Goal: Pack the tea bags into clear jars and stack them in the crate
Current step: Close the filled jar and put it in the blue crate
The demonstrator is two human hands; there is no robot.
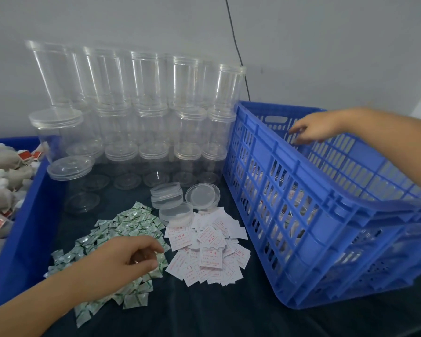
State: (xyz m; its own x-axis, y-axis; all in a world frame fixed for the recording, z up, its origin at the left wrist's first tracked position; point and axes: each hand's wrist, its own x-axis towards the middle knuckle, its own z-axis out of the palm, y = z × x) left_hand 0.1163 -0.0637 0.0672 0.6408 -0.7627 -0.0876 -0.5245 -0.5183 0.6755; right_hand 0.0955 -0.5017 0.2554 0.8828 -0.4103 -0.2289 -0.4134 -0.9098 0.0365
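The blue crate (326, 215) runs off the right edge; its slatted wall lets only blurred scraps of its contents show. Left of the crate, the tea bags (3, 190) are cut off by the left edge.

Two bare forearms enter the frame, one from the lower left corner and one from the right edge. Neither shows a sleeve, a cuff, a watch or a bracelet; each arm is uncovered from the frame edge to the wrist. The left hand (129, 257), in the lower middle left of the frame, is ungloved, and a thin pale band, seemingly a ring, glints on one finger, though it is too small to make out clearly. The right hand (314, 128), in the upper right of the frame, is also ungloved and carries no visible ring. Fingernails look short and unpainted where they show.
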